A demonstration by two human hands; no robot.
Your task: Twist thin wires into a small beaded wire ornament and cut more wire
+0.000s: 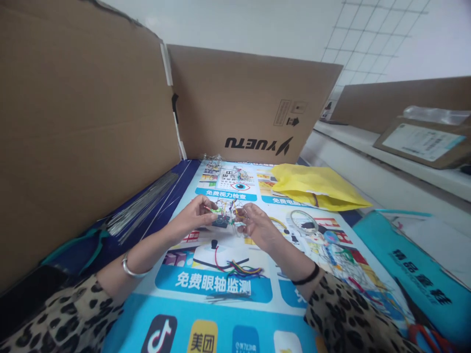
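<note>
My left hand (195, 218) is closed in a pinch on the left side of a small piece of bent thin wire with coloured strands (231, 208). Across from it, my right hand (259, 226) pinches the right side of the same wire piece, its fingers curled close to a yellowish strand. Fine detail of the piece is blurred. Below the hands, a bundle of coloured wires (245, 269) lies on the printed sheet (217, 314). Several short dark wire lengths (227, 297) rest just nearer to me.
Straight silvery wires (142, 208) and teal-handled pliers (90, 245) lie left. Cardboard panels (235, 103) stand at the left and back. On the right are a yellow bag (320, 189), a wire coil (303, 221), wire scraps (342, 260), a teal box (408, 264) and red-handled scissors (423, 337).
</note>
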